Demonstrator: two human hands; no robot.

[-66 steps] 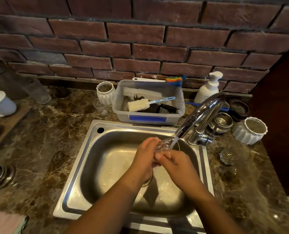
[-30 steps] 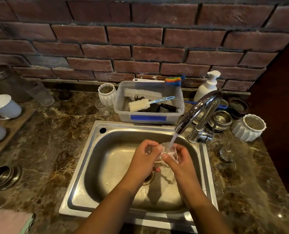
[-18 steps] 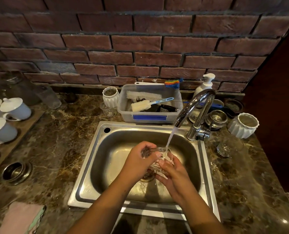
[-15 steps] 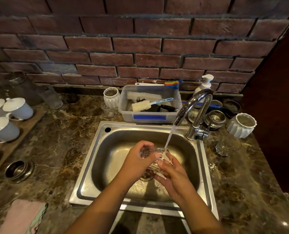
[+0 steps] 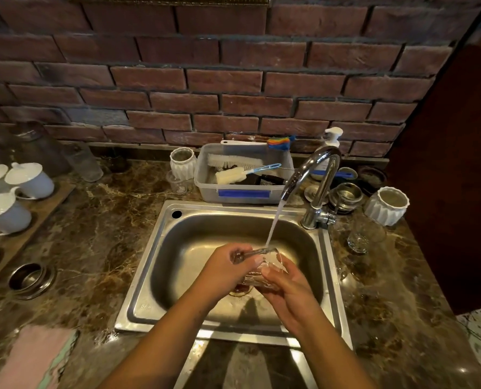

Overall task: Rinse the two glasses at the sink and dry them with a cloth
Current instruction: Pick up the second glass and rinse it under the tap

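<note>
Rinse step: both hands are gripping one glass [image 5: 261, 262] under the tap's stream, over the sink [image 5: 160, 276] basin.

Left to right: a pink cloth [image 5: 34, 357] is lying on the marble counter [image 5: 99, 248] at the near left corner, well apart from the sink. The left hand [image 5: 222, 272] is curling its fingers round the glass's left side near the rim. The glass is tilting, with its base lower and toward the person. The right hand [image 5: 288, 293] is clasping the base and right side, its thumb lying across the wall. Water [image 5: 273, 223] is falling from the faucet [image 5: 315, 169] and striking the glass at its rim. The second glass [image 5: 363, 234] is standing on the counter just right of the faucet base, untouched, beside a white ribbed pot [image 5: 386, 204].
</note>
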